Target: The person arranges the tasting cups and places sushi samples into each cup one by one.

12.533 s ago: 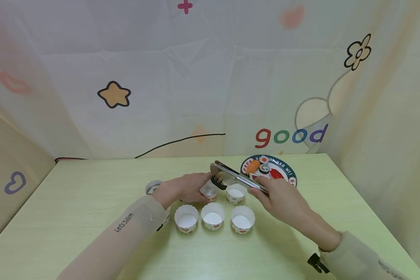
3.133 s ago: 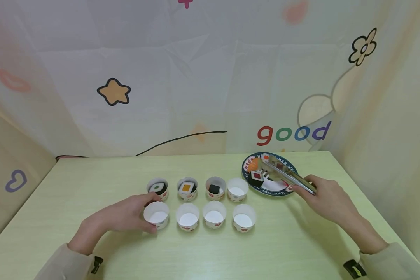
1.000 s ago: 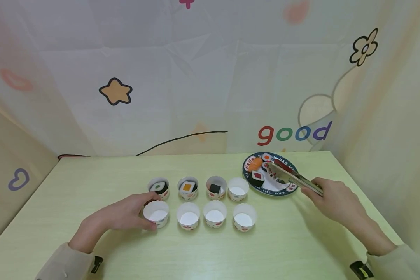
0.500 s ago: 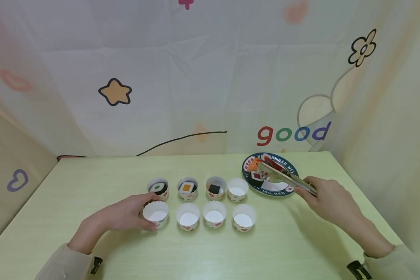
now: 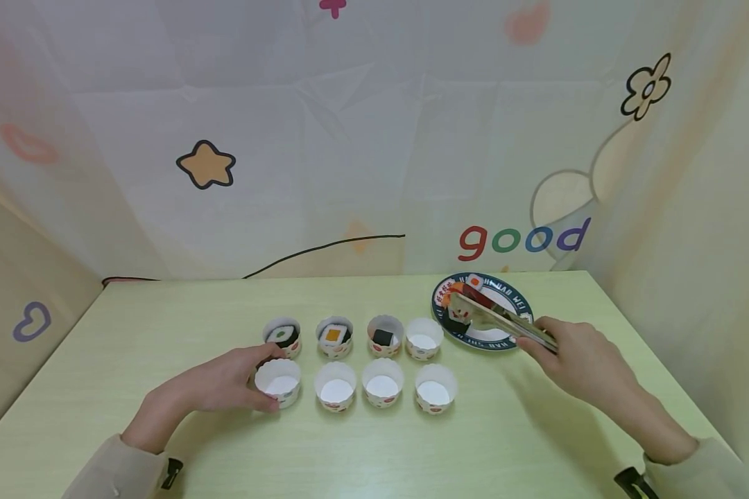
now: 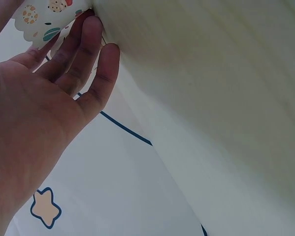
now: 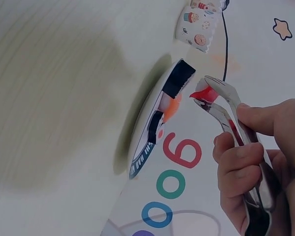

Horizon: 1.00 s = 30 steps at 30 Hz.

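My left hand (image 5: pixel 215 381) holds the front-left paper baking cup (image 5: pixel 279 382) between thumb and fingers; the cup stands on the table. With my right hand (image 5: pixel 577 357) I grip metal tongs (image 5: pixel 512 324) over the plate's left side. Between the tong tips, a toy sushi piece with a red top (image 7: pixel 205 93) is held clear of the plate in the right wrist view. On the blue-rimmed plate (image 5: pixel 520 303) lie a black-wrapped sushi roll (image 5: pixel 455 326), an orange-topped piece (image 7: pixel 173 107) and a small white roll with a red centre (image 5: pixel 474 281), partly behind the tongs.
Baking cups stand in two rows. In the back row, three hold sushi rolls: a green-centred one (image 5: pixel 282 335), a yellow-centred one (image 5: pixel 333 335) and a black one (image 5: pixel 383 337). The back-right cup (image 5: pixel 424 339) stands near the plate. A printed curtain (image 5: pixel 324 173) closes the back.
Over the last second the tongs have moved left across the plate with the red-topped piece. My left hand, earlier at the third back cup, has stayed at the front-left cup for several seconds.
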Available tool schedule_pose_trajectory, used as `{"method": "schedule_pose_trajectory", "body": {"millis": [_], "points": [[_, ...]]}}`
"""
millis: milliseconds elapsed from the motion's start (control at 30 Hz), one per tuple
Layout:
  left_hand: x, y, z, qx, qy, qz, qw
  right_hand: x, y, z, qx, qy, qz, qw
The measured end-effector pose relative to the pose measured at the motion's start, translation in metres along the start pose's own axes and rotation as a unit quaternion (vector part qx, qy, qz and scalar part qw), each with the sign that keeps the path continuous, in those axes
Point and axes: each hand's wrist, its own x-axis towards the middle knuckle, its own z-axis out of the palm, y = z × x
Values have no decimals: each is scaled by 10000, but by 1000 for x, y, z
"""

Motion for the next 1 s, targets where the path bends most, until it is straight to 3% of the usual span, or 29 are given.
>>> {"method": "schedule_pose_trajectory", "body": {"millis": [1000], "points": [[0, 0, 1, 34, 25, 38, 10000, 2, -26, 6, -32, -148, -150, 9998]]}}
